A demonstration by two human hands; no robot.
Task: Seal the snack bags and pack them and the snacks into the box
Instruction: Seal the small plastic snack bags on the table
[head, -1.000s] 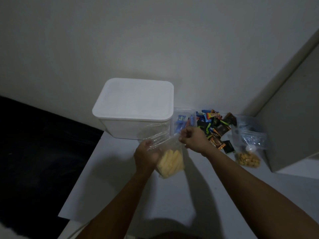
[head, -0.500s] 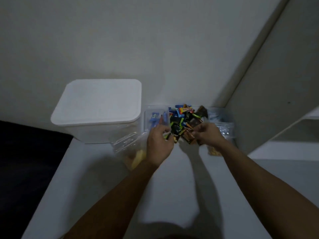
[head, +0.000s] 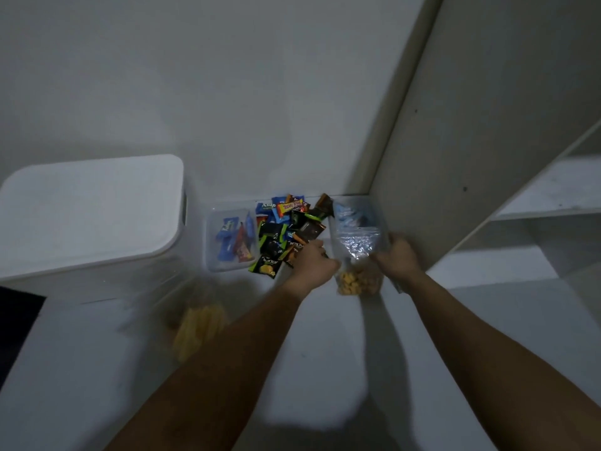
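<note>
Our fingers are curled on both hands: the left hand grips the left edge of a clear snack bag and the right hand grips its right edge, so the bag hangs upright between them with small orange-yellow snacks gathered at its bottom, just over the table. Whether its top is sealed we cannot tell. Just left of our left fingers lies a heap of wrapped snacks in black, green, blue and orange packets, and beyond that a clear bag holding blue and red packets, lying flat on the table. Farther left and nearer to us, a second clear bag with yellow stick-shaped snacks lies blurred beside the left forearm. The white box stands at the far left with its lid on. The table is pale and smooth, with our arms' shadows across it. Behind our fingers rises a plain pale wall; to the right of the right fingers stands a tall pale panel, with white shelves past it. A dark area shows at the table's left edge.
</note>
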